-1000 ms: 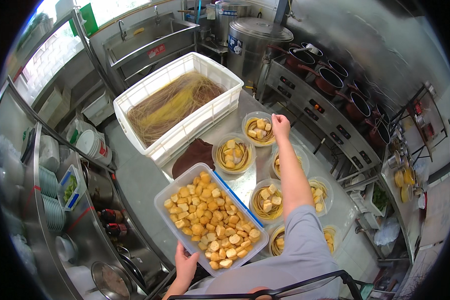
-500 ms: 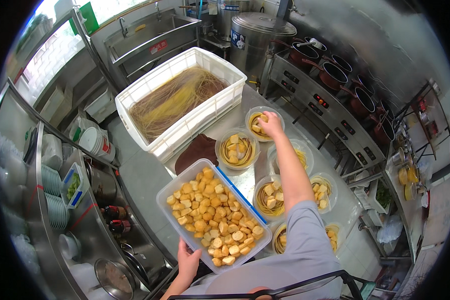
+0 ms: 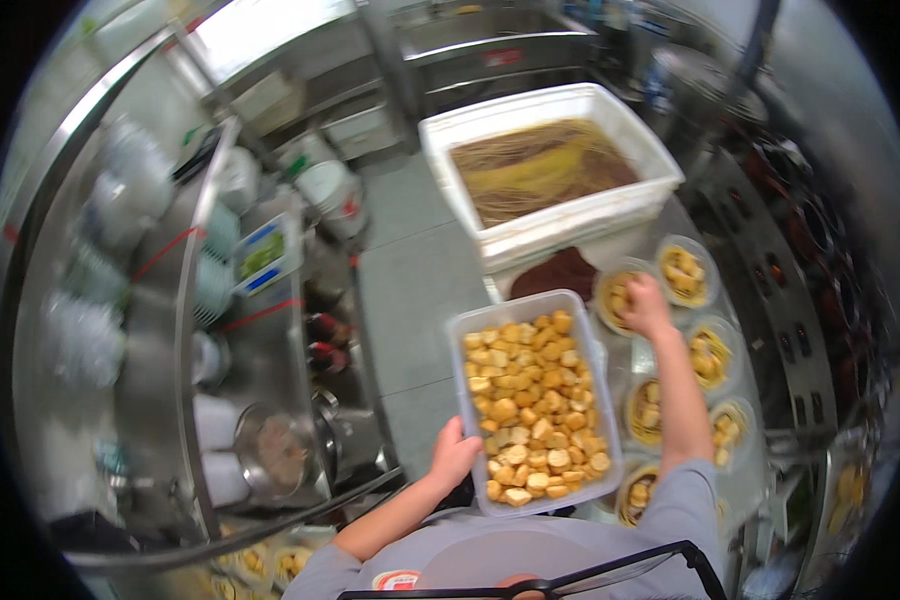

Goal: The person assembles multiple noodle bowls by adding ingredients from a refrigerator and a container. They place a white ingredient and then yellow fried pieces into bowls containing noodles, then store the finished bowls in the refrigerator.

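Note:
A clear plastic tub (image 3: 610,440) full of golden-brown, cut fried tofu-like pieces (image 3: 535,400) sits in front of me. My left hand (image 3: 454,455) grips its left side near the bottom corner, the thumb up and the other fingers partly hidden. My right hand (image 3: 647,303) reaches into a round clear bowl (image 3: 604,310) beyond the tub, fingers drawn together and pointing down; what they hold is hidden. Beside it stands another bowl (image 3: 684,272) with noodles and pieces in it. Several more such bowls, including a noodle bowl (image 3: 710,355), line the table to the right.
A large white crate (image 3: 570,222) of brown and yellow noodles stands at the far end, a dark brown cloth (image 3: 555,276) before it. Steel shelving (image 3: 195,400) with bowls runs along the left. At right is a blurred stove (image 3: 770,260) with pots.
My right hand has left the farthest bowl and moved to the one left of it. The view has swung left, so the tub and crate appear farther right. My left hand stays at the tub.

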Motion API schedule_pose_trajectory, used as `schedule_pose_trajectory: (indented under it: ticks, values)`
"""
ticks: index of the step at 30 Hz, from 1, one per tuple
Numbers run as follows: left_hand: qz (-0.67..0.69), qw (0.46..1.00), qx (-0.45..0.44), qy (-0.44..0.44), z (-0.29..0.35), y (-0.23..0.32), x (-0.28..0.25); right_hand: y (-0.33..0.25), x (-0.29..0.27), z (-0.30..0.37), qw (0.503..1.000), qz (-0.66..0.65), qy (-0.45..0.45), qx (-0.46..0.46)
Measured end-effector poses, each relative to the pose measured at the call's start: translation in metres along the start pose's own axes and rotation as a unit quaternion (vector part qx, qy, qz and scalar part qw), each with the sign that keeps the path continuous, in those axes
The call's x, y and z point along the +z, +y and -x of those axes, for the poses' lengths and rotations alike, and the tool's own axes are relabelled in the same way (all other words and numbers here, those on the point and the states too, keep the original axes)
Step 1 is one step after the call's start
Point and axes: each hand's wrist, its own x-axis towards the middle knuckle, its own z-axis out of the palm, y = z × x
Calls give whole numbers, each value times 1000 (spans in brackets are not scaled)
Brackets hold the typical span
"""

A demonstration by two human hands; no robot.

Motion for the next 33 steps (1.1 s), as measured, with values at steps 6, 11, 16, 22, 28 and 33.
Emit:
schedule_pose_trajectory:
  ticks: [6,11,16,22,28,33]
  values:
    - [137,988,6,77,24,-7,10,61,22,37,997,4,73,32]
    - [208,956,43,205,51,-79,9,79,40,93,965,-151,214,-12]
    - [138,945,13,295,9,-78,-135,4,-20,109,970,-128,206,9]
    - [178,919,73,345,17,-50,-173,-37,-8,182,955,-131,239,116]
    - [271,935,140,182,37,14,-160,-126,-1,277,954,-100,220,177]
    - [282,940,182,64,131,117,-127,-196,-85,413,923,-63,296,239]
